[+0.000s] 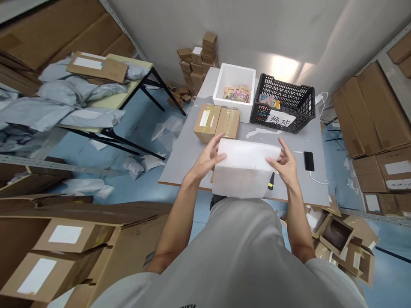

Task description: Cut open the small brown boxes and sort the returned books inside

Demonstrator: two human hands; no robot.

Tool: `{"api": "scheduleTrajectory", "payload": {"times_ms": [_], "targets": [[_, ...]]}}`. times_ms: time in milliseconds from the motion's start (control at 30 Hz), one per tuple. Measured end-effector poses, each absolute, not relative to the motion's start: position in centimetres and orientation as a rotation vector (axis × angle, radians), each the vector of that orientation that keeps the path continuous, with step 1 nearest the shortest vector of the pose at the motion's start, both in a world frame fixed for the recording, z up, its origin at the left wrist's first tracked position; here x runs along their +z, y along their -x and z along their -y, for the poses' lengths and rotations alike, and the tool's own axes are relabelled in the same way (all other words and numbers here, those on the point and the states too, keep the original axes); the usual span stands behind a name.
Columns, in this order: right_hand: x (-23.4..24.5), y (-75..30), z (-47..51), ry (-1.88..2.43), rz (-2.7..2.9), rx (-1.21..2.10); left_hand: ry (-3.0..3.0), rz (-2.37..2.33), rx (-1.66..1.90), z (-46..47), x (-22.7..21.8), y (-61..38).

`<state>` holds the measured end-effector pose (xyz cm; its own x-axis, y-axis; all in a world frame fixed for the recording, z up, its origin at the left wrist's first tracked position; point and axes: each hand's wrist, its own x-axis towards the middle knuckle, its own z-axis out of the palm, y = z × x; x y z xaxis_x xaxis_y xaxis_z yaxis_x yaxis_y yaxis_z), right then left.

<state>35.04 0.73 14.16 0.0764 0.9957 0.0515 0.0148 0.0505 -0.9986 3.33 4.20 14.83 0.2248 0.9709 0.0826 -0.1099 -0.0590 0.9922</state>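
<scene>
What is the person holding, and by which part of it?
A white sheet, gripped at its two upper corners above the table: the left hand takes the left corner, the right hand the right.

Both bare forearms reach forward from the torso, elbows bent and set wide, and they converge toward the middle. The left hand (208, 157) is held palm inward, its fingers long and slightly spread, the thumb apart. The right hand (284, 164) faces it, wrist cocked back, fingers curled and thumb drawn toward the fingertips in a pinch.
</scene>
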Motion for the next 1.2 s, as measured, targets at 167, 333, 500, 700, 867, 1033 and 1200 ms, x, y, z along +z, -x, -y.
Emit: {"api": "scheduleTrajectory", "payload": {"times_ms": [167, 333, 500, 700, 867, 1033, 1200], "targets": [[14.0, -34.8, -0.6, 1.193, 1.225, 1.130, -1.166, -1.025, 1.055, -3.2, 13.6, -4.6], [13.5, -34.7, -0.3, 1.270, 1.304, 1.148, -1.178, -1.026, 1.076, -2.9, 13.5, -4.5], [13.2, -35.6, -0.5, 1.282, 1.294, 1.105, -1.209, -1.021, 1.101, -3.3, 13.5, -3.3], [14.5, -35.8, -0.3, 1.149, 1.407, 1.114, -1.193, -0.972, 1.159, -3.5, 13.5, -3.2], [14.3, -35.2, -0.4, 1.183, 1.427, 1.066, -1.184, -0.945, 1.157, -3.6, 13.0, -3.5], [13.2, -35.4, -0.7, 1.222, 1.349, 1.104, -1.137, -0.976, 1.126, -3.5, 13.0, -3.0], [12.6, -36.2, -1.0, 1.218, 1.318, 1.202, -1.054, -0.886, 1.092, -3.4, 12.6, -2.1]]}}
